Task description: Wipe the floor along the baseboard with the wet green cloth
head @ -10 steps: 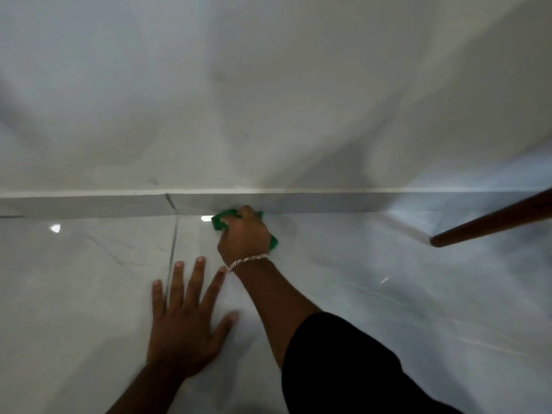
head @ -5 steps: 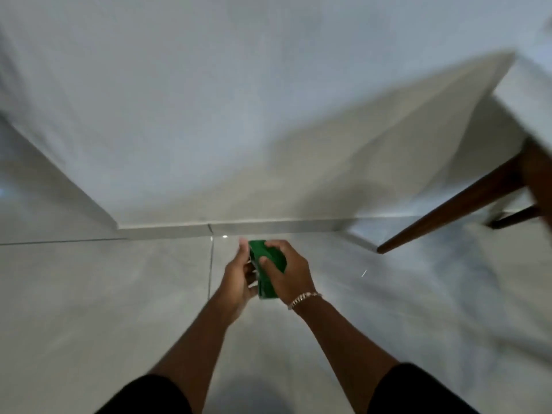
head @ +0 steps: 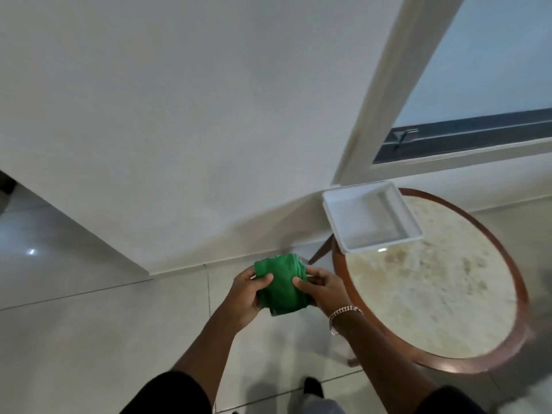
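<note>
The folded green cloth point(head: 280, 284) is held in the air in front of me, well above the floor. My left hand point(head: 246, 297) grips its left side with the thumb on top. My right hand point(head: 324, 289), with a bracelet at the wrist, grips its right side. Below and beyond the cloth, the white baseboard point(head: 191, 268) runs along the foot of the wall, where it meets the pale tiled floor point(head: 104, 324).
A round wooden-rimmed side table point(head: 442, 294) stands at the right, close to my right arm. A white plastic tray point(head: 370, 216) sits on its far edge. A window frame point(head: 385, 85) rises behind it. My foot point(head: 313, 389) shows at the bottom.
The cloth was pressed to the floor at the baseboard by my right hand, with the left flat on the tiles. Both hands have since lifted it, and my view has risen far above the floor.
</note>
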